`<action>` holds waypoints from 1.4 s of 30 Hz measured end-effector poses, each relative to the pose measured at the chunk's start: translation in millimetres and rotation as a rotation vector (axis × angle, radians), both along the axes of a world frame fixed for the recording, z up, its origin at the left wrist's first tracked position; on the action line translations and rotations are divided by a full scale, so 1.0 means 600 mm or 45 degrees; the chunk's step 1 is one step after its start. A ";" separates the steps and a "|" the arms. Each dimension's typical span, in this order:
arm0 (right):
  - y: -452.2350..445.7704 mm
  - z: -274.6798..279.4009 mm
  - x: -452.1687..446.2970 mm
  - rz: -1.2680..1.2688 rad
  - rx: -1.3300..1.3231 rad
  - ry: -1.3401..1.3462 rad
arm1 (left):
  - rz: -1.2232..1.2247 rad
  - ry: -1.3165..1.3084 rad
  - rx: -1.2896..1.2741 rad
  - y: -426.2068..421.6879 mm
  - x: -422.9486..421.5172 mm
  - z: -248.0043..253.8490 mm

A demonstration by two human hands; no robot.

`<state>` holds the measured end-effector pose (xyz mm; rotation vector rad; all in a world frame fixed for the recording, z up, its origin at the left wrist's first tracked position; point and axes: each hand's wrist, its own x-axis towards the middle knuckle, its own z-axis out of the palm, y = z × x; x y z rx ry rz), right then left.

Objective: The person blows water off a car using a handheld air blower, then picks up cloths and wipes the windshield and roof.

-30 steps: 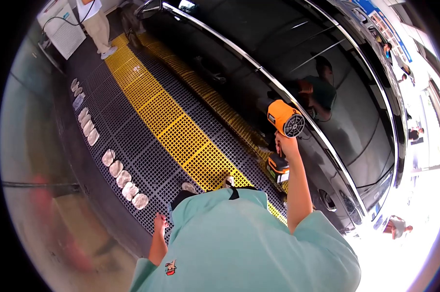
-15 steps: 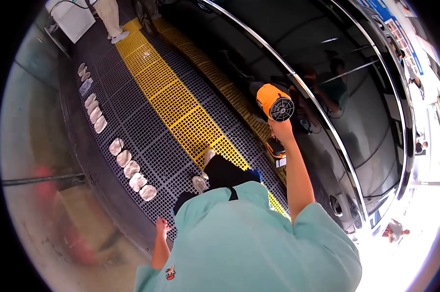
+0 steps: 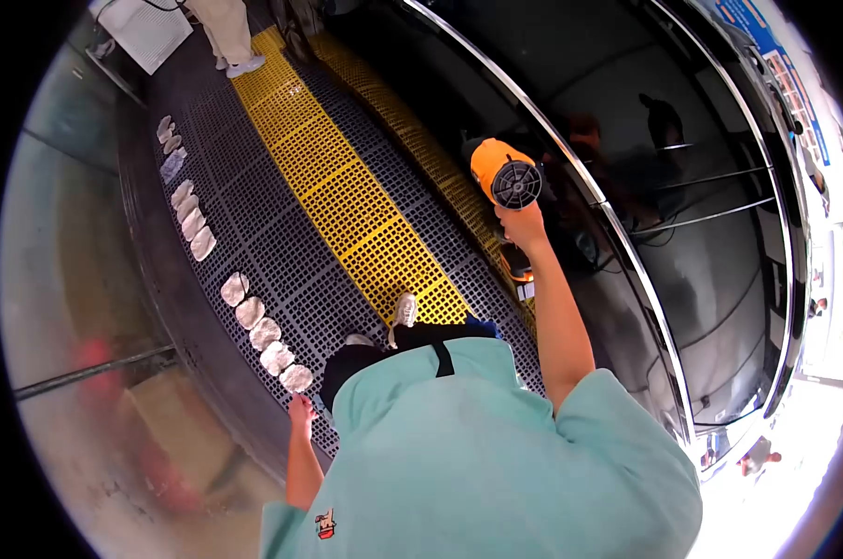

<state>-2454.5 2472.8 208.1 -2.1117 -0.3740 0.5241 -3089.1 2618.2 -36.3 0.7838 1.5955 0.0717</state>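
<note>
beside the dark, glossy side of a black car (image 3: 719,279), the right hand (image 3: 522,225) is wrapped around the grip of an orange-and-black power tool (image 3: 503,170). its round, slotted black end faces the camera; its base shows below the hand. the tool is near the car's chrome strip (image 3: 605,207); i cannot tell whether they touch. the left hand (image 3: 301,410) hangs low, fingers partly curled; whether it holds anything, i cannot tell. it appears nearest to a line of five pale, rounded pieces (image 3: 265,334) on the dark grating (image 3: 263,214). farther along lie more pale pieces (image 3: 193,224) and one bluish-grey one (image 3: 172,167). a yellow strip (image 3: 351,224) runs through the grating toward another person's beige trouser legs (image 3: 224,28), near a white box-shaped unit (image 3: 151,35).
</note>
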 end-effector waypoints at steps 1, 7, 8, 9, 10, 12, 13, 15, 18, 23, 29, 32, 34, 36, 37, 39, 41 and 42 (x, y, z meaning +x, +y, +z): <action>0.006 0.001 -0.003 0.029 0.037 0.010 | 0.012 -0.038 -0.026 0.002 0.002 -0.002; -0.050 -0.080 -0.052 -0.007 -0.403 0.143 | -0.131 -0.019 -0.201 0.021 -0.001 -0.011; -0.058 -0.076 -0.067 0.027 -0.498 0.138 | -0.161 -0.013 -0.249 0.029 -0.002 -0.011; -0.073 -0.067 -0.077 0.079 -0.506 0.248 | -0.191 -0.008 -0.237 0.042 0.002 -0.015; -0.090 -0.062 -0.086 0.117 -0.587 0.182 | -0.223 0.002 -0.229 0.051 -0.001 -0.019; -0.147 -0.045 -0.090 0.054 -0.607 0.067 | -0.252 -0.035 -0.248 0.084 -0.008 -0.039; -0.180 -0.033 -0.088 -0.036 -0.506 -0.003 | -0.261 -0.040 -0.229 0.106 -0.003 -0.046; -0.240 0.013 -0.080 -0.295 -0.288 0.070 | -0.290 0.011 -0.186 0.141 0.022 -0.040; -0.272 0.173 -0.082 -0.678 -0.266 0.172 | -0.245 -0.013 -0.147 0.198 0.056 -0.047; -0.297 0.295 -0.051 -0.584 -0.108 -0.051 | -0.224 -0.220 -0.120 0.281 0.100 -0.092; -0.189 0.386 -0.008 -0.371 -0.071 -0.001 | -0.211 -0.306 -0.096 0.303 0.120 -0.099; -0.129 0.424 0.017 -0.301 -0.064 -0.004 | -0.197 -0.218 -0.123 0.291 0.098 -0.107; -0.101 0.450 0.044 -0.269 -0.026 -0.039 | -0.182 -0.197 -0.162 0.282 0.081 -0.097; -0.071 0.481 0.069 -0.264 -0.029 -0.090 | -0.118 -0.135 -0.189 0.269 0.051 -0.122; -0.055 0.498 0.083 -0.248 -0.042 -0.113 | -0.085 -0.177 -0.245 0.264 0.033 -0.126; -0.027 0.523 0.126 -0.217 -0.062 -0.161 | -0.094 -0.176 -0.282 0.247 0.009 -0.127; 0.024 0.551 0.147 -0.175 -0.080 -0.185 | -0.096 -0.080 -0.267 0.228 -0.001 -0.123; 0.054 0.563 0.153 -0.191 -0.107 -0.196 | -0.136 0.020 -0.205 0.215 0.006 -0.096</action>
